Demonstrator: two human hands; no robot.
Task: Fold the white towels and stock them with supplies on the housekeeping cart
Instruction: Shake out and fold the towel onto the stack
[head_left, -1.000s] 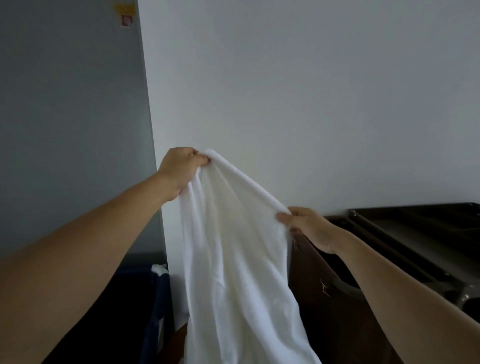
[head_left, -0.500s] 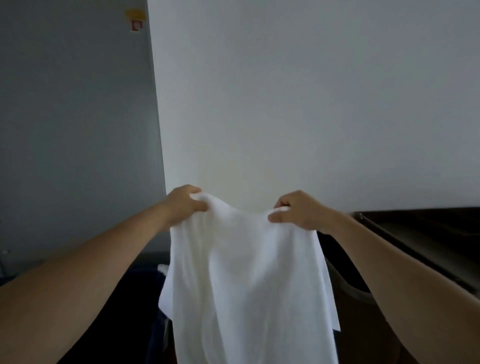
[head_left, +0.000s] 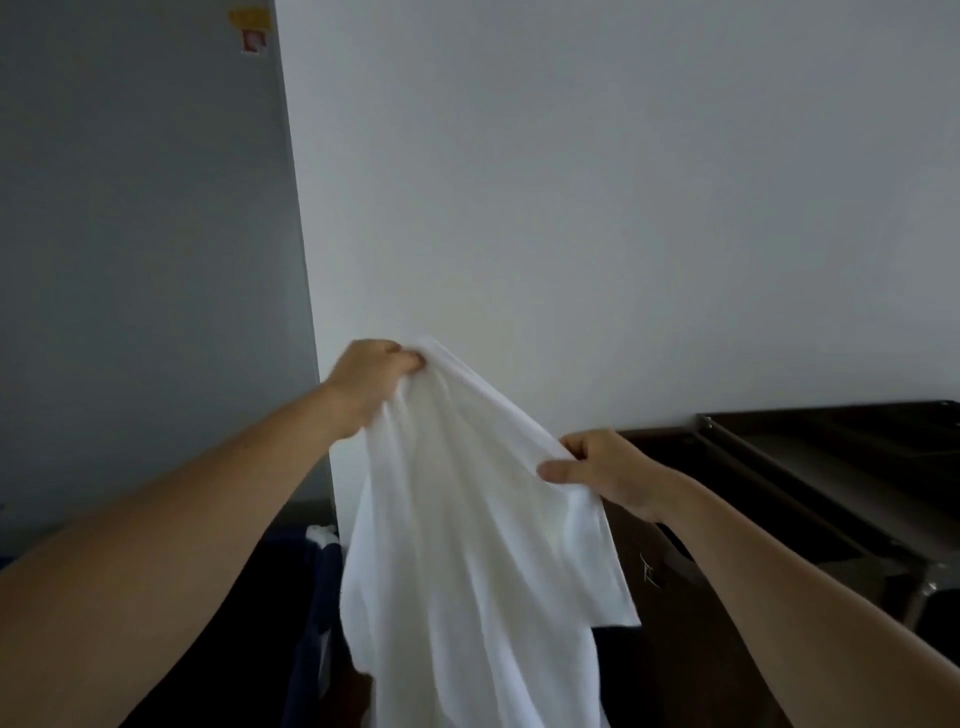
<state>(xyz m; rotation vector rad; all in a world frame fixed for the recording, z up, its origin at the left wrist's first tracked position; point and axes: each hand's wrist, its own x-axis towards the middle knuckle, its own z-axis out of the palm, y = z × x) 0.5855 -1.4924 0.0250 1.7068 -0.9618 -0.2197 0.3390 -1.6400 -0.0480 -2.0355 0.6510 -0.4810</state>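
A white towel (head_left: 467, 530) hangs in the air in front of me, its lower end running out of the bottom of the view. My left hand (head_left: 371, 376) grips its upper edge at the high left corner. Lower and to the right, my right hand (head_left: 602, 467) pinches the same edge between thumb and fingers. The edge slopes down from left to right between the two hands. The dark housekeeping cart (head_left: 810, 467) stands to the right, its top tray just behind my right hand.
A white wall (head_left: 597, 208) rises straight ahead, meeting a grey wall (head_left: 140, 260) on the left. A dark blue bag (head_left: 317, 597) with a bit of white cloth at its rim sits low on the left, below my left arm.
Half a second ago both hands held the towel's edge level. Now my left hand has risen and my right hand has dropped lower and to the right, so the edge slants.
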